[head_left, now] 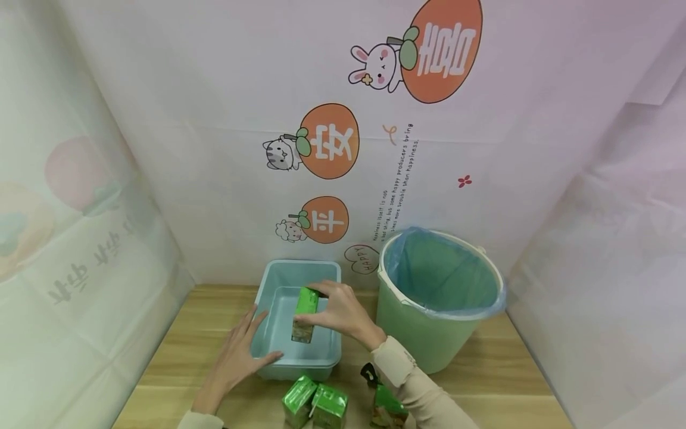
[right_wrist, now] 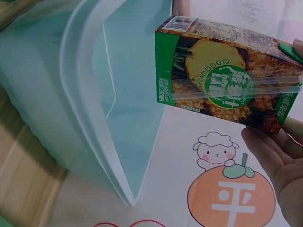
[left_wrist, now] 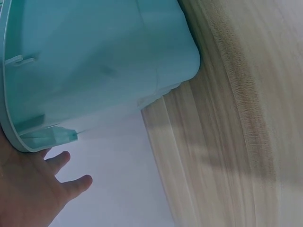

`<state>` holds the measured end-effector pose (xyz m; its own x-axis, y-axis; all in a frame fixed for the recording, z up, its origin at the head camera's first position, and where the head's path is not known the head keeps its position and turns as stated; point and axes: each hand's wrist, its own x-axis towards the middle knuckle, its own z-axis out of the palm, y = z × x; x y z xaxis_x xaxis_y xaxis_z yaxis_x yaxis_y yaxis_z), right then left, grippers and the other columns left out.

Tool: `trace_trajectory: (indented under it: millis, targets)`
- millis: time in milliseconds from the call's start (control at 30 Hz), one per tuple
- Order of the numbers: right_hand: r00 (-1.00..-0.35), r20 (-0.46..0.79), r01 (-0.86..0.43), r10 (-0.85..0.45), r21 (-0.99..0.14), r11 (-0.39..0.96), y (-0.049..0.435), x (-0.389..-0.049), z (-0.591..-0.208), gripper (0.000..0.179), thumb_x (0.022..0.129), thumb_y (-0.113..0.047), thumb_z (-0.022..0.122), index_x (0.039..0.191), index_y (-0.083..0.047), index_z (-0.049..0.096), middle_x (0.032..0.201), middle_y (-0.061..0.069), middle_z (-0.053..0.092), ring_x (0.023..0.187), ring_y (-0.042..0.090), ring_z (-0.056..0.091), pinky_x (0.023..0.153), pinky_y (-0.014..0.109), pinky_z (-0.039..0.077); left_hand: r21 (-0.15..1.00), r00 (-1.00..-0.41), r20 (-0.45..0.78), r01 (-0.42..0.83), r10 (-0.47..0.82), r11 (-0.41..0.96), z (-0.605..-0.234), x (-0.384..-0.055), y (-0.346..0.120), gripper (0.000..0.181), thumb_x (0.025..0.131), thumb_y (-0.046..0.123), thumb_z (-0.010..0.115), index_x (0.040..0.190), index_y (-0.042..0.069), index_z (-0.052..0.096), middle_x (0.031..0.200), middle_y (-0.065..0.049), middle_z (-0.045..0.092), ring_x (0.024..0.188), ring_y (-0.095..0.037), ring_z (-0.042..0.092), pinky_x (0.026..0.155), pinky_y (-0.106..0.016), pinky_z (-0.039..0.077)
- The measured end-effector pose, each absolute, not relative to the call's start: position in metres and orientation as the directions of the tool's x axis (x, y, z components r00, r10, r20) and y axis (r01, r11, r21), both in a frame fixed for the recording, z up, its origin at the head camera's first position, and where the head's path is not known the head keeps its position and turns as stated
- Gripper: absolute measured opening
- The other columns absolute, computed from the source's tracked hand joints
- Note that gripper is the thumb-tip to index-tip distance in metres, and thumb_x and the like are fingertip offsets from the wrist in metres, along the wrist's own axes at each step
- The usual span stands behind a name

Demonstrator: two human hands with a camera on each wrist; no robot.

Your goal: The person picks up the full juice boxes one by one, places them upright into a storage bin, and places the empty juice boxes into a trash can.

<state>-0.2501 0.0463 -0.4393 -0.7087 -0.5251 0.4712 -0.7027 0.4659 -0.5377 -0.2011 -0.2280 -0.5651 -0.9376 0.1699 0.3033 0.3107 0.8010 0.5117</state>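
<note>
My right hand [head_left: 340, 310] grips a green pineapple juice carton [head_left: 305, 314] by its upper end, above the inside of a light blue plastic basin [head_left: 334, 271]. The right wrist view shows the carton [right_wrist: 227, 71] with pineapple pictures and a clear straw along its side, the fingertips at one end. At the basin's left rim, my left hand [head_left: 238, 348] has its fingers spread, with the thumb toward the front rim. In the left wrist view the left hand [left_wrist: 33, 182] is right at the rim, its fingers extended past the basin wall [left_wrist: 94, 61].
Two more juice cartons [head_left: 329, 405] stand close together in front of the basin. A green package [head_left: 388, 408] and a black loop [head_left: 368, 374] lie partly beneath my right forearm. A pale green bucket [head_left: 429, 339] with a blue liner stands right, by the printed wall covering [head_left: 241, 196].
</note>
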Motion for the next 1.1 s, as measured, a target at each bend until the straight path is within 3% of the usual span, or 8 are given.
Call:
trace_trajectory:
  millis: [167, 500, 667, 800, 1100]
  targets:
    - [-0.724, 0.433, -0.683, -0.537, -0.563, 0.466, 0.036, -0.257, -0.446, 0.065, 0.081, -0.039, 0.092, 0.130, -0.001, 0.073, 0.098, 0.004, 0.073, 0.069, 0.004, 0.051, 0.056, 0.019, 0.045, 0.515, -0.944, 0.280, 0.302, 0.176, 0.802, -0.564, -0.202, -0.228, 0.102, 0.086, 0.061, 0.081, 0.165, 0.014, 0.036, 0.174, -0.019, 0.021, 0.150, -0.057, 0.030, 0.110, -0.084, 0.029]
    - [-0.730, 0.394, -0.668, -0.558, -0.583, 0.462, 0.015, -0.267, -0.457, 0.068, 0.081, -0.039, 0.093, 0.132, 0.001, 0.071, 0.115, 0.011, 0.076, 0.077, 0.010, 0.058, 0.062, 0.018, 0.048, 0.527, -0.948, 0.268, 0.295, 0.174, 0.797, -0.565, -0.201, -0.230, 0.102, 0.087, 0.057, 0.081, 0.166, 0.014, 0.034, 0.175, -0.018, 0.019, 0.150, -0.058, 0.029, 0.110, -0.084, 0.029]
    - [-0.737, 0.361, -0.662, -0.571, -0.556, 0.503, 0.006, -0.272, -0.463, 0.071, 0.081, -0.043, 0.093, 0.134, 0.000, 0.071, 0.119, 0.012, 0.076, 0.071, 0.006, 0.053, 0.060, 0.016, 0.043, 0.523, -0.944, 0.275, 0.307, 0.183, 0.795, -0.567, -0.204, -0.230, 0.103, 0.087, 0.059, 0.080, 0.166, 0.011, 0.034, 0.175, -0.019, 0.019, 0.150, -0.057, 0.029, 0.110, -0.084, 0.028]
    - [-0.737, 0.346, -0.657, -0.580, -0.565, 0.498, -0.001, -0.274, -0.472, 0.072, 0.081, -0.043, 0.093, 0.135, 0.000, 0.070, 0.100, 0.007, 0.075, 0.060, 0.000, 0.043, 0.051, 0.014, 0.037, 0.515, -0.941, 0.285, 0.310, 0.181, 0.799, -0.566, -0.204, -0.230, 0.105, 0.086, 0.059, 0.081, 0.166, 0.010, 0.034, 0.174, -0.020, 0.020, 0.149, -0.057, 0.031, 0.111, -0.083, 0.029]
    - [-0.750, 0.334, -0.631, -0.572, -0.620, 0.466, -0.013, -0.274, -0.489, 0.071, 0.081, -0.039, 0.094, 0.134, 0.002, 0.070, 0.082, 0.002, 0.068, 0.050, -0.004, 0.041, 0.044, 0.012, 0.038, 0.523, -0.942, 0.287, 0.309, 0.177, 0.795, -0.566, -0.204, -0.229, 0.107, 0.086, 0.063, 0.080, 0.165, 0.009, 0.034, 0.174, -0.020, 0.021, 0.149, -0.058, 0.031, 0.110, -0.084, 0.029]
